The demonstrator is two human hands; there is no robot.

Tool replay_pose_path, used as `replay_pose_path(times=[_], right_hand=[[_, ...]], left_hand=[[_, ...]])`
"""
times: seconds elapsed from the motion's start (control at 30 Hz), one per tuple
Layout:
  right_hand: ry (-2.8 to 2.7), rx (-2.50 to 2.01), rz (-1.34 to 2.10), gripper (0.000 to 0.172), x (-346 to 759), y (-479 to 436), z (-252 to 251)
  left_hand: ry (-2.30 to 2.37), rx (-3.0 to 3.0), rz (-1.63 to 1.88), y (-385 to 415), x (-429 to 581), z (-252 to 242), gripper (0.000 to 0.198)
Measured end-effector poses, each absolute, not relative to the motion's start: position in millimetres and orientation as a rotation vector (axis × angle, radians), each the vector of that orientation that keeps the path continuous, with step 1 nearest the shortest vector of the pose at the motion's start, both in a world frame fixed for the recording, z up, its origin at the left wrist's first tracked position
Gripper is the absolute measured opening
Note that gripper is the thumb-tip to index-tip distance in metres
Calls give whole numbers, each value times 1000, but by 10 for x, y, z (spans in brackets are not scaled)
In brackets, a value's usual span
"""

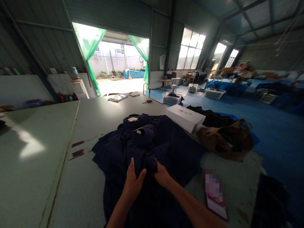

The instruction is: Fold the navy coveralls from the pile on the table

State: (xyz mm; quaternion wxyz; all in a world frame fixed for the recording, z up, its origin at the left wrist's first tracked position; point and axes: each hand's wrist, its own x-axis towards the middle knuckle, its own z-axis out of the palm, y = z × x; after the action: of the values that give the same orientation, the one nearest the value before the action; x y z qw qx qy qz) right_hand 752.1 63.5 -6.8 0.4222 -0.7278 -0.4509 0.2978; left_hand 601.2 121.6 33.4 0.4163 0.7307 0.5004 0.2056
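A dark navy garment [152,142] lies spread and bunched on the pale table [95,120], with a white label near its collar at the far side. My left hand [133,182] rests flat on the cloth, fingers stretched out and thumb apart. Just to its right, my right hand [161,173] is closed on a raised fold of the navy garment, with the fingertips buried in the fabric. Both forearms reach in from the bottom edge.
A white box [185,117] sits beyond the garment, with a brown garment [225,139] and black cloth to its right. A phone [216,198] lies near my right forearm. Scissors [147,101] and papers [117,97] are at the table's far end. The floor is blue, with crates.
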Motion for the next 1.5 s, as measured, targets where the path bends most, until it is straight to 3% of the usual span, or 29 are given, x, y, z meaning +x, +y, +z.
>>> replay_pose_path(times=[0.17,0.23,0.37,0.57,0.67,0.73,0.9,1.0,1.07,1.17,1.23,1.3,1.37,1.5], right_hand=[[-1740,-1515,1280,41,7293,409,296],[-1715,-1676,1196,29,7422,399,337],[-1313,-2092,698,25,7726,549,200],[-1167,-2260,421,63,7695,791,-123],[-1215,-2236,445,82,7382,915,-208],[-1319,-2162,494,89,7084,1036,-210],[-1634,-1925,580,79,6302,1377,-77],[-1721,-1662,629,59,6096,1490,24],[-1557,-1729,536,53,6095,1512,65],[-1286,-1927,392,60,6116,1504,58],[-1232,-2015,381,80,6030,1500,17],[-1288,-2027,427,101,5844,1503,-27],[-1486,-1887,577,107,5611,1512,-48],[-1833,-1385,851,80,5272,1528,35]], left_hand=[[1342,1729,580,1177,5915,160,83],[1343,1747,492,1126,5788,158,79],[1240,1865,306,1083,5354,240,68],[1502,1902,-264,1338,4062,333,29],[1820,1925,-120,1405,3687,371,39],[1780,1948,20,1329,3717,384,51],[1721,2042,-76,914,4149,268,93],[1681,2114,-130,836,4082,137,86],[1571,2107,-154,890,3847,96,72],[1566,1991,-233,1034,3397,153,48],[1741,1951,-274,1125,3146,235,42],[2017,1962,-239,1202,2974,297,45],[2293,1958,-122,1267,2881,300,52],[2189,1992,54,1312,2885,141,67]])
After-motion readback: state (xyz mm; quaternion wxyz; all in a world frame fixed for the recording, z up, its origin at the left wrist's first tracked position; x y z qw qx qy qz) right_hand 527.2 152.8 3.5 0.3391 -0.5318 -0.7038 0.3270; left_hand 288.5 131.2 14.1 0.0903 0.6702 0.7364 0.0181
